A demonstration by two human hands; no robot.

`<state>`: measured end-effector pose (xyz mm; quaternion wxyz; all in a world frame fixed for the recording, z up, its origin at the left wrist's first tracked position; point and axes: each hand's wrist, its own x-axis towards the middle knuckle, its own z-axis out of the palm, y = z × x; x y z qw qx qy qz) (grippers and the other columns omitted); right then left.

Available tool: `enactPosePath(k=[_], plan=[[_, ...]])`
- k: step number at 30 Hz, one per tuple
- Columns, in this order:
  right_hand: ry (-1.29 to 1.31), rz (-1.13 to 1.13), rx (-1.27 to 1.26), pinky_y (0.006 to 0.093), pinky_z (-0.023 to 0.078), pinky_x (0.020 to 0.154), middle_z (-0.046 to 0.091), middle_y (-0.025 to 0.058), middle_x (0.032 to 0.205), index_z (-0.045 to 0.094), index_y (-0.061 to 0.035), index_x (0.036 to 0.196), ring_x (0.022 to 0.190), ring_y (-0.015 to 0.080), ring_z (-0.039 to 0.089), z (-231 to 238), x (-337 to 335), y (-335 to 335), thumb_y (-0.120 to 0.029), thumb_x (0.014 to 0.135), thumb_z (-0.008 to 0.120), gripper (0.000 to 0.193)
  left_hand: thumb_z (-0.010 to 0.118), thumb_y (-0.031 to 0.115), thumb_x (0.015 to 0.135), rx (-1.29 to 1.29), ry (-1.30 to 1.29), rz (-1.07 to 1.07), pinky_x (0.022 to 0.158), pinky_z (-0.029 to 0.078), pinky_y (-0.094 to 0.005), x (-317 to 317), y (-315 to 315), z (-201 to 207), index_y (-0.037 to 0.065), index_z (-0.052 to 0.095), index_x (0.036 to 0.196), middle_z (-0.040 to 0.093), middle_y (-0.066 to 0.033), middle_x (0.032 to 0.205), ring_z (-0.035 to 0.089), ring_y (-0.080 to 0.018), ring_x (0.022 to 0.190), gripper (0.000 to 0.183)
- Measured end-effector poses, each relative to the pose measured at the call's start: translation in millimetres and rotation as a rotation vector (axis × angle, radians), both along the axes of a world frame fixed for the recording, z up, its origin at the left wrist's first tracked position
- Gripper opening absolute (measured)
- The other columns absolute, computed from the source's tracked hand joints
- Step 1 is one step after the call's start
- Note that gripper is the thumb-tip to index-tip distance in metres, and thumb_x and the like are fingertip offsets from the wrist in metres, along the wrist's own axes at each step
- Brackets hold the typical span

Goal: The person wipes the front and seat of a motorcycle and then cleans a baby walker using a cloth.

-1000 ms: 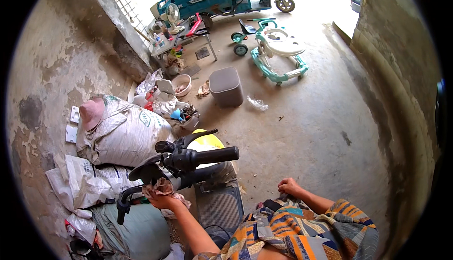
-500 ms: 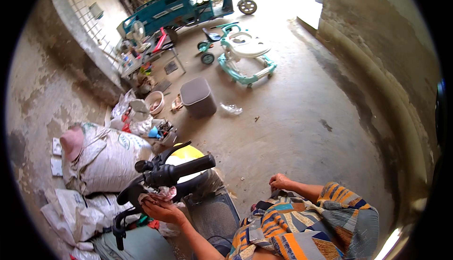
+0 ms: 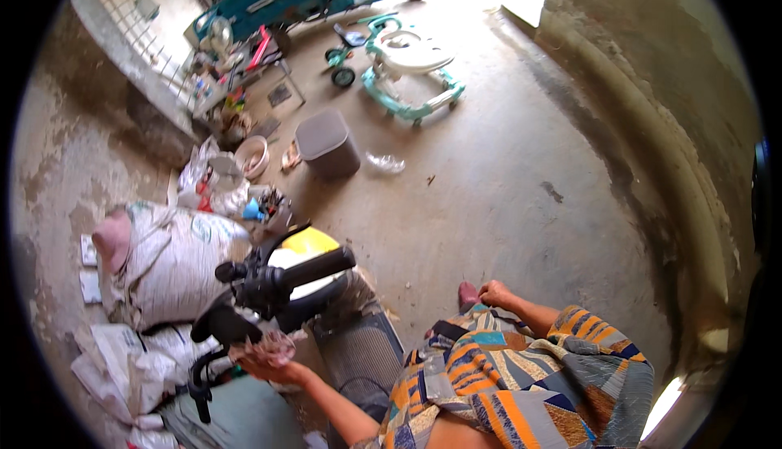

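Observation:
A crumpled pinkish cloth (image 3: 277,346) is in my left hand (image 3: 267,367), its fingers bent around it. That hand presses the cloth up against the dark column below the black handlebar (image 3: 314,271) of a scooter-like vehicle. A brake lever and a second grip (image 3: 198,388) show on the same bar. My right hand (image 3: 494,292) rests by my knee, fingers curled in, with nothing seen in it. Patterned clothing (image 3: 497,359) covers my lap. Beneath the handlebar lies a ribbed grey footboard (image 3: 358,355).
White woven sacks (image 3: 175,261) and a pink hat (image 3: 112,239) lie at the left wall. Farther off are a grey bin (image 3: 327,143), a pink basin (image 3: 252,156), a plastic bag (image 3: 385,163), a baby walker (image 3: 411,82) and a teal cargo tricycle (image 3: 281,1).
My head view has shifted, so the surroundings sit higher and farther left. My left hand stays at the column with the cloth, slightly lower. A foot now shows beside my right hand.

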<state>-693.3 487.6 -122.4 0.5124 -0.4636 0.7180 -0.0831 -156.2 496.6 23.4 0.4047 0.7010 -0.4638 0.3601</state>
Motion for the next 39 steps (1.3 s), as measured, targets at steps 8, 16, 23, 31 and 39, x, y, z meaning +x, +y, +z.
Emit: enactPosePath(k=[8, 16, 23, 31, 39], plan=[[0.000, 0.103, -0.016, 0.0323, 0.054, 0.056, 0.069, 0.0124, 0.072, 0.072, -0.0003, 0.089, 0.060, 0.0199, 0.065, 16, 9, -1, -0.013, 0.070, 0.061, 0.025, 0.046, 0.027, 0.097, -0.388, 1.142, -0.046, 0.086, 0.051, -0.0327, -10, -9, 38, -0.005, 0.042, 0.134, 0.055, -0.0205, 0.124, 0.060, -0.0261, 0.101, 0.049], [-0.063, 0.143, -0.050, 0.0359, 0.053, 0.062, 0.069, 0.0120, 0.069, 0.073, -0.0064, 0.083, 0.063, 0.0231, 0.067, 8, 30, -20, -0.014, 0.068, 0.061, 0.021, 0.051, 0.009, 0.092, -0.538, 1.152, -0.221, 0.096, 0.044, -0.0339, -83, -15, 51, -0.006, 0.044, 0.132, 0.052, -0.0179, 0.130, 0.057, -0.0247, 0.109, 0.044], [-0.051, 0.226, -0.157, 0.0334, 0.054, 0.066, 0.070, 0.0137, 0.075, 0.072, -0.0018, 0.085, 0.071, 0.0205, 0.068, -11, 18, -26, -0.015, 0.070, 0.064, 0.022, 0.057, 0.004, 0.086, -0.548, 1.356, -0.182, 0.084, 0.051, -0.0351, -93, -11, 48, -0.007, 0.054, 0.119, 0.059, -0.0176, 0.116, 0.062, -0.0248, 0.096, 0.034], [-0.582, 0.134, 0.123, 0.0345, 0.052, 0.068, 0.069, 0.0118, 0.092, 0.064, 0.0008, 0.105, 0.076, 0.0208, 0.066, 74, 51, -84, -0.020, 0.083, 0.060, 0.031, 0.065, 0.006, 0.088, 0.040, 1.589, -0.598, 0.062, 0.051, -0.0243, -235, -13, 17, -0.001, 0.065, 0.107, 0.063, -0.0012, 0.093, 0.058, -0.0083, 0.071, 0.020], [-1.130, 0.169, 0.186, 0.0311, 0.048, 0.085, 0.064, 0.0047, 0.106, 0.060, -0.0055, 0.115, 0.095, 0.0134, 0.059, 114, 14, -130, -0.034, 0.094, 0.051, 0.036, 0.067, 0.013, 0.084, 0.713, 1.018, -0.807, 0.056, 0.042, -0.0281, -342, -64, 26, -0.002, 0.062, 0.087, 0.056, 0.0011, 0.070, 0.048, -0.0087, 0.061, 0.016]])
